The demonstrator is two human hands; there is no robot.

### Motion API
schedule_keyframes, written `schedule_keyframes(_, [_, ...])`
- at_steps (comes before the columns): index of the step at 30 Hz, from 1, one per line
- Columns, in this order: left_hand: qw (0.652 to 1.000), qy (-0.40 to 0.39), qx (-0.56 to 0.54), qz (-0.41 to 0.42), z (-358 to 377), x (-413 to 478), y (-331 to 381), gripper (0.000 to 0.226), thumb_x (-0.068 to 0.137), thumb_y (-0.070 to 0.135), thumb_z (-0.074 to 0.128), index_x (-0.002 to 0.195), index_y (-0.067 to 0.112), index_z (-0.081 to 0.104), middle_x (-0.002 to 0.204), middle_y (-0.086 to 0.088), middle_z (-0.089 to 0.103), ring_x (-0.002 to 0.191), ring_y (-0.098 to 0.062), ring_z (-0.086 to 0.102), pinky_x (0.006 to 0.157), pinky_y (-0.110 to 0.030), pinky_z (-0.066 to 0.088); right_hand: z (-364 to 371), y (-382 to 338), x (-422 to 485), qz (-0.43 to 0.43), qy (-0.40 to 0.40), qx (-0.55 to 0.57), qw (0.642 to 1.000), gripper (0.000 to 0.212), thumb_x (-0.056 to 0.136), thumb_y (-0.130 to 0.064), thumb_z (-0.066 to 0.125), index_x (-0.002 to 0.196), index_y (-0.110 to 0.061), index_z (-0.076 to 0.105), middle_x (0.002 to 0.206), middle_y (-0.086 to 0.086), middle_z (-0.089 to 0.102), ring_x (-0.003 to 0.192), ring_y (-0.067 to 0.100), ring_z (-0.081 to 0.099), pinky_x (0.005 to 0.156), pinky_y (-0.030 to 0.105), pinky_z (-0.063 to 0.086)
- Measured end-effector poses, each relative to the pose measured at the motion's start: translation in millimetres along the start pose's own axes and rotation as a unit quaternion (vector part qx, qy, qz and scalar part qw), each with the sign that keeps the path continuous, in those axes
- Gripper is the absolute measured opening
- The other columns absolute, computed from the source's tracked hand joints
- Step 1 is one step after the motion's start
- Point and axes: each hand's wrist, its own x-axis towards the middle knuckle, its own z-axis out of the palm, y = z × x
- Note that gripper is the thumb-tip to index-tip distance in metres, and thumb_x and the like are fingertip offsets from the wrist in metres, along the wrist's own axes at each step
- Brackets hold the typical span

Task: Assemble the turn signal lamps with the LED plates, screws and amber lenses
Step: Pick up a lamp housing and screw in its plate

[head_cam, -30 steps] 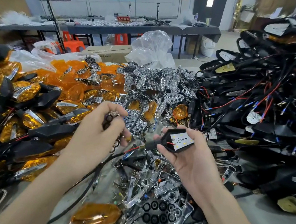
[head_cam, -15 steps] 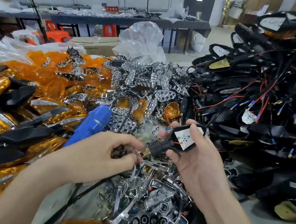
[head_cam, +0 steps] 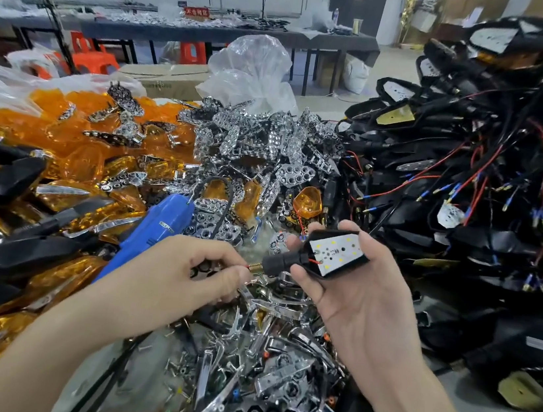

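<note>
Right hand point(head_cam: 365, 310) gripping lamp point(head_cam: 304, 261), LED plate point(head_cam: 334, 254) up, left hand point(head_cam: 178, 273) pinching its wire point(head_cam: 248, 267), blue power tool point(head_cam: 153, 225) behind.

amber lenses point(head_cam: 74, 142), blue screwdriver point(head_cam: 153, 225), black lamps point(head_cam: 466, 238)

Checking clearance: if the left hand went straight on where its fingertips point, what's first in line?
Probably the brass threaded tip of the lamp held by the right hand; the left hand points straight at it. Depth unclear.
</note>
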Motion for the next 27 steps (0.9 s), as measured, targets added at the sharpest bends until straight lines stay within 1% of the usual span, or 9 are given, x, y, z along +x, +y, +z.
schedule_keyframes(2, [1.0, 0.004, 0.002, -0.004, -0.3, 0.4, -1.4, 0.031, 0.082, 0.069, 0.049, 0.094, 0.046, 0.065, 0.081, 0.017, 0.072, 0.058, -0.008, 0.063, 0.06, -0.032, 0.057, 0.3, 0.9, 0.6, 0.002, 0.004, 0.006, 1.0, 0.017, 0.093, -0.025, 0.055, 0.103, -0.016, 0.066, 0.114, 0.017, 0.068, 0.107, 0.044, 0.069, 0.071, 0.039, 0.062])
schedule_keyframes(5, [1.0, 0.004, -0.003, -0.009, -1.0, 0.7, -2.2, 0.03, 0.082, 0.068, 0.05, 0.093, 0.045, 0.064, 0.081, 0.016, 0.072, 0.058, -0.004, 0.063, 0.06, -0.03, 0.057, 1.0, 0.8, 1.3, 0.001, 0.001, 0.008, 1.0, 0.019, 0.092, -0.024, 0.054, 0.098, -0.017, 0.071, 0.113, 0.018, 0.069, 0.107, 0.045, 0.069, 0.071, 0.041, 0.062])
schedule_keyframes(8, [1.0, -0.004, 0.002, -0.008, -1.3, 0.4, -1.9, 0.031, 0.081, 0.068, 0.049, 0.092, 0.043, 0.064, 0.079, 0.012, 0.071, 0.059, -0.006, 0.063, 0.063, -0.034, 0.057, 1.9, 0.5, 0.9, 0.004, 0.0, 0.015, 1.0, 0.02, 0.092, -0.023, 0.052, 0.099, -0.016, 0.07, 0.112, 0.018, 0.069, 0.107, 0.045, 0.069, 0.07, 0.041, 0.062])
schedule_keyframes(11, [1.0, -0.013, 0.004, -0.011, -1.7, -0.3, -0.3, 0.033, 0.079, 0.07, 0.048, 0.09, 0.044, 0.064, 0.074, 0.012, 0.07, 0.059, -0.004, 0.062, 0.061, -0.027, 0.054, 2.6, 1.3, -0.6, 0.001, -0.004, 0.008, 1.0, 0.019, 0.096, -0.023, 0.05, 0.104, -0.016, 0.066, 0.112, 0.017, 0.069, 0.107, 0.044, 0.07, 0.07, 0.04, 0.062])
schedule_keyframes(13, [1.0, -0.014, 0.003, -0.016, -1.8, -1.1, 0.4, 0.031, 0.08, 0.068, 0.049, 0.091, 0.043, 0.064, 0.075, 0.011, 0.069, 0.06, -0.008, 0.061, 0.06, -0.025, 0.052, 2.8, 1.6, -1.5, 0.0, -0.001, 0.005, 1.0, 0.018, 0.098, -0.023, 0.049, 0.105, -0.016, 0.064, 0.112, 0.017, 0.07, 0.106, 0.043, 0.071, 0.069, 0.039, 0.062])
schedule_keyframes(16, [1.0, -0.018, 0.0, -0.024, -2.3, -1.9, 3.0, 0.027, 0.082, 0.064, 0.052, 0.091, 0.041, 0.065, 0.074, 0.009, 0.069, 0.065, -0.026, 0.063, 0.062, -0.041, 0.053, 3.0, 1.7, -2.1, 0.0, -0.002, 0.006, 1.0, 0.017, 0.097, -0.023, 0.051, 0.107, -0.015, 0.062, 0.112, 0.017, 0.069, 0.103, 0.042, 0.071, 0.069, 0.038, 0.061])
schedule_keyframes(18, [1.0, -0.018, -0.005, -0.024, -3.0, -2.3, 5.3, 0.033, 0.079, 0.068, 0.051, 0.091, 0.041, 0.065, 0.074, 0.008, 0.069, 0.066, -0.029, 0.062, 0.062, -0.046, 0.053, 3.3, 1.1, -2.3, -0.001, -0.002, 0.007, 1.0, 0.016, 0.096, -0.022, 0.052, 0.107, -0.015, 0.062, 0.112, 0.017, 0.069, 0.102, 0.042, 0.071, 0.069, 0.038, 0.061])
schedule_keyframes(23, [0.999, -0.021, -0.01, -0.024, -3.9, -3.6, 8.0, 0.039, 0.075, 0.071, 0.048, 0.091, 0.041, 0.065, 0.074, 0.007, 0.069, 0.066, -0.029, 0.063, 0.065, -0.047, 0.053, 4.4, -0.8, -4.0, 0.004, -0.007, 0.016, 1.0, 0.016, 0.093, -0.022, 0.053, 0.105, -0.015, 0.062, 0.112, 0.017, 0.069, 0.103, 0.042, 0.071, 0.068, 0.037, 0.061])
schedule_keyframes(27, [1.0, -0.019, -0.01, -0.023, -4.7, -3.5, 8.8, 0.039, 0.074, 0.071, 0.048, 0.091, 0.041, 0.065, 0.074, 0.007, 0.069, 0.065, -0.023, 0.063, 0.062, -0.037, 0.053, 5.1, -1.2, -4.6, 0.004, -0.005, 0.017, 1.0, 0.018, 0.094, -0.022, 0.049, 0.105, -0.015, 0.061, 0.112, 0.017, 0.068, 0.104, 0.042, 0.07, 0.067, 0.036, 0.061])
